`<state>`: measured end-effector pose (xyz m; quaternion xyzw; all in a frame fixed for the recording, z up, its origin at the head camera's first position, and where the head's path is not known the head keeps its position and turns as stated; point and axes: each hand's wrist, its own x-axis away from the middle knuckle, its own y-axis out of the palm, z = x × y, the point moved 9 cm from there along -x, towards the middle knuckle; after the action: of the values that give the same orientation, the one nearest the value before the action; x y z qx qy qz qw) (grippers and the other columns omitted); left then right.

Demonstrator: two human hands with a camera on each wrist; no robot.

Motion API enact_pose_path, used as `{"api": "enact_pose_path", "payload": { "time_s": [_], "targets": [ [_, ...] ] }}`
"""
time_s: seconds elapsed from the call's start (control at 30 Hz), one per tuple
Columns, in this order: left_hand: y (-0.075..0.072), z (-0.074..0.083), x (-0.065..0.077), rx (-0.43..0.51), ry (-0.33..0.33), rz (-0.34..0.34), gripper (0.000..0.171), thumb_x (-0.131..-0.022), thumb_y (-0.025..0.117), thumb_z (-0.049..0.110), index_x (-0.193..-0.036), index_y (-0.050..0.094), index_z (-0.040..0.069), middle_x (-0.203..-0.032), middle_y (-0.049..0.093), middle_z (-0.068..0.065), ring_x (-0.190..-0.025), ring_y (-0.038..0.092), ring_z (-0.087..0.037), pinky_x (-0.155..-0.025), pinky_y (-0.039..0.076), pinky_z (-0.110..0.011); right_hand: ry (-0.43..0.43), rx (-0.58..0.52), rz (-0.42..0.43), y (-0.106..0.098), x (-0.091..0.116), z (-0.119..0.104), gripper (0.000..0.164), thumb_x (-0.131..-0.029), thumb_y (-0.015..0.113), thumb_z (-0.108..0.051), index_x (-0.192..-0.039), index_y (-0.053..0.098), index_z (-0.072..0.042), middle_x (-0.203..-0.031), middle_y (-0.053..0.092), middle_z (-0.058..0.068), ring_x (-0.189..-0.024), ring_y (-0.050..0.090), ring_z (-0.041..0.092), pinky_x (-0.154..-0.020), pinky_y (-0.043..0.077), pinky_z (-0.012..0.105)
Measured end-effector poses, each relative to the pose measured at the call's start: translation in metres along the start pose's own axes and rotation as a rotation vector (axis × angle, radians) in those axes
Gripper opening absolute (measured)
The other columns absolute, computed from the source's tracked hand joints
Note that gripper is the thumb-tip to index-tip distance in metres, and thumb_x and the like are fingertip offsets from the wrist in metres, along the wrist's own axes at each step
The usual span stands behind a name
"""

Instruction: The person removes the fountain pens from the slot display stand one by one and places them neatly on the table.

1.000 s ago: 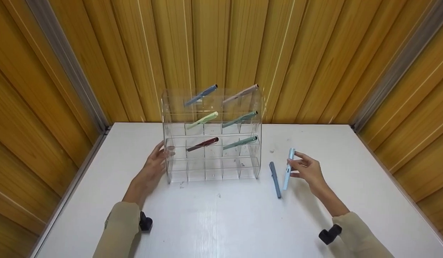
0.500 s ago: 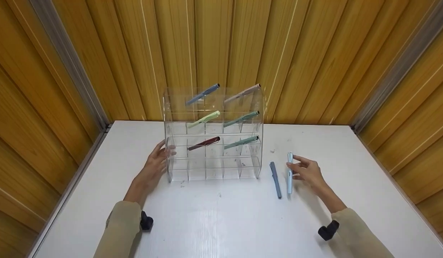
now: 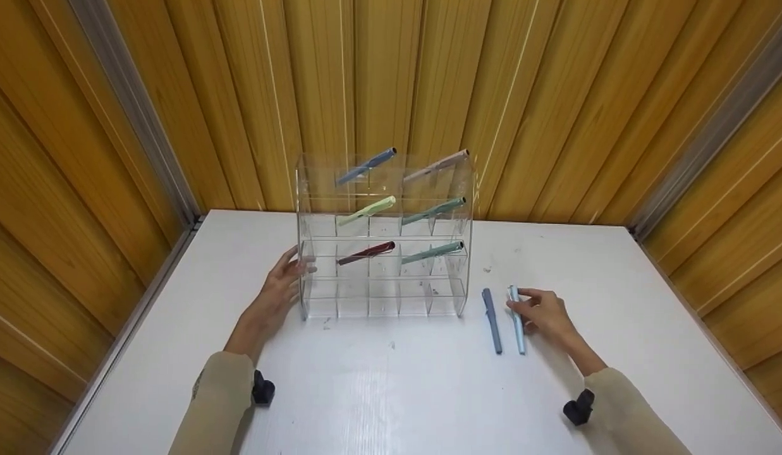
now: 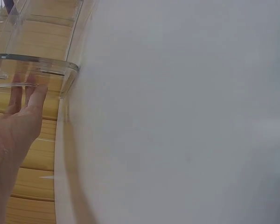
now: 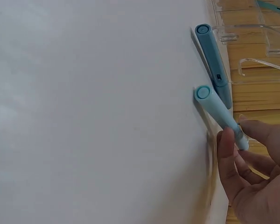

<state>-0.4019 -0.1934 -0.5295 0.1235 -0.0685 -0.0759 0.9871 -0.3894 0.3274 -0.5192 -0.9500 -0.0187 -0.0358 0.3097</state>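
My right hand [image 3: 549, 316] is pinching the pale pen [image 3: 519, 338] near its far end, thumb against fingers; its near end is sitting on or just above the worktop [image 3: 378, 398], and I'm not managing to tell which. The dark pen [image 3: 492, 323] is lying just left of it. My left hand [image 3: 275, 297] is touching the rack's [image 3: 384, 297] left side, grip loosely spread.

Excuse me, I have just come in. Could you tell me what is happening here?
A person's right grip pinches a light blue pen beside a darker blue pen, which lies on the white table. The left grip is at the left side of a clear rack, where six pens sit at a slant.
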Motion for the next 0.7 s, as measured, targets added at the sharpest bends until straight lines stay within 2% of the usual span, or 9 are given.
{"api": "enact_pose_path", "payload": {
  "time_s": [0.27, 0.4, 0.53, 0.7],
  "targets": [
    [0.003, 0.000, -0.001, 0.009, 0.011, -0.027, 0.067, -0.105, 0.058, 0.031, -0.162, 0.021, 0.033, -0.162, 0.033, -0.007, -0.151, 0.034, -0.028, -0.128, 0.023, -0.052, -0.058, 0.080, 0.027, 0.001, -0.001, -0.004, 0.053, -0.096, 0.072, -0.017, -0.139, 0.056, 0.010, -0.084, 0.062, 0.009, -0.059, 0.061, 0.010, -0.048, 0.053, 0.020],
    [0.003, 0.000, 0.000, 0.016, 0.006, -0.025, 0.067, -0.105, 0.058, 0.032, -0.162, 0.022, 0.034, -0.161, 0.034, -0.006, -0.151, 0.032, -0.027, -0.129, 0.022, -0.052, -0.097, 0.129, 0.044, 0.000, 0.001, -0.010, 0.053, -0.095, 0.073, -0.017, -0.137, 0.056, 0.012, -0.081, 0.067, 0.013, -0.058, 0.061, 0.011, -0.046, 0.053, 0.021],
    [0.003, 0.000, 0.001, 0.024, 0.007, -0.022, 0.069, -0.104, 0.060, 0.035, -0.162, 0.022, 0.034, -0.161, 0.032, -0.005, -0.152, 0.031, -0.026, -0.129, 0.022, -0.052, -0.089, 0.166, 0.053, 0.001, 0.001, -0.011, 0.053, -0.096, 0.072, -0.017, -0.136, 0.056, 0.013, -0.081, 0.070, 0.015, -0.058, 0.062, 0.010, -0.047, 0.055, 0.023],
    [0.004, 0.000, 0.002, 0.031, 0.010, -0.035, 0.069, -0.105, 0.058, 0.034, -0.162, 0.020, 0.032, -0.161, 0.031, -0.008, -0.153, 0.030, -0.029, -0.128, 0.024, -0.051, -0.048, 0.150, 0.047, 0.003, 0.003, -0.008, 0.052, -0.096, 0.071, -0.016, -0.137, 0.056, 0.012, -0.081, 0.068, 0.013, -0.060, 0.062, 0.010, -0.050, 0.057, 0.023]
  ]
}}
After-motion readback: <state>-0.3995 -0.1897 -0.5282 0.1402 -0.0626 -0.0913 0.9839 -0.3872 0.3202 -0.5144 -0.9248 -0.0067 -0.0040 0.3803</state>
